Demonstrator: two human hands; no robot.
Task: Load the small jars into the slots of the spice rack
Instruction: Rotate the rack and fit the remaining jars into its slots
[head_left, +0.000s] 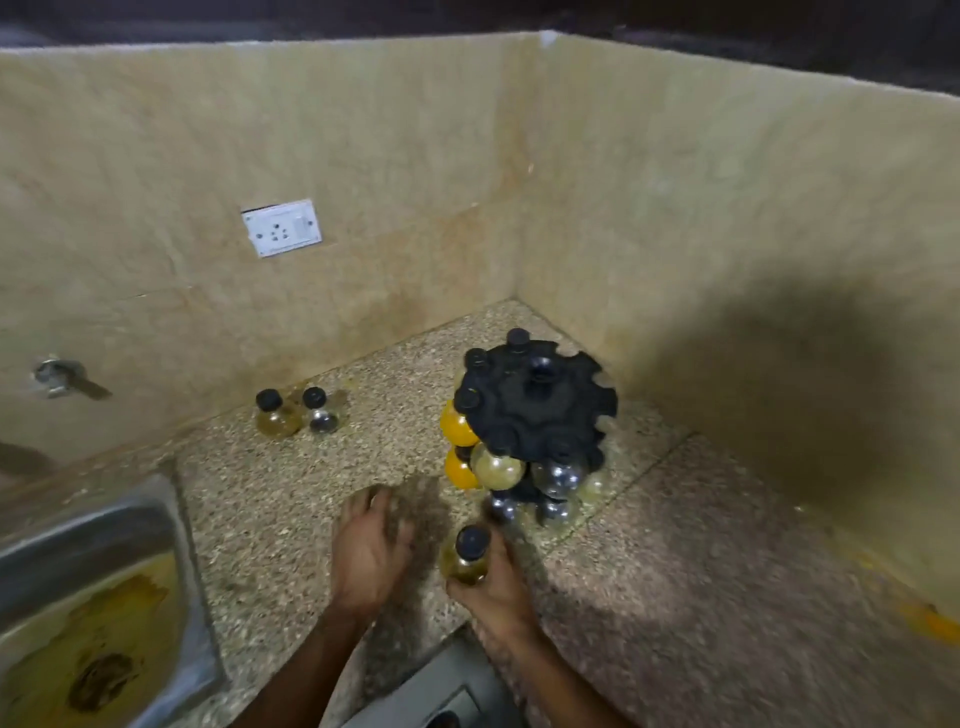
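Observation:
A black round spice rack (537, 410) stands in the counter's far corner, with several small black-capped jars hanging in its notched slots; some hold orange powder, some pale or dark contents. My right hand (496, 587) grips a small jar of yellowish spice (466, 557) just in front of the rack's base. Left of it, my left hand (366, 545) hovers over the counter with its fingers spread, holding nothing. Two loose jars stand by the back wall: one yellowish (276, 415), one dark (319, 410).
A speckled stone counter (291, 493) meets beige tiled walls. A steel sink (93, 597) with yellow stained water lies at the left. A white power socket (281, 228) and a tap fitting (57, 376) sit on the back wall. Orange stains mark the right wall base.

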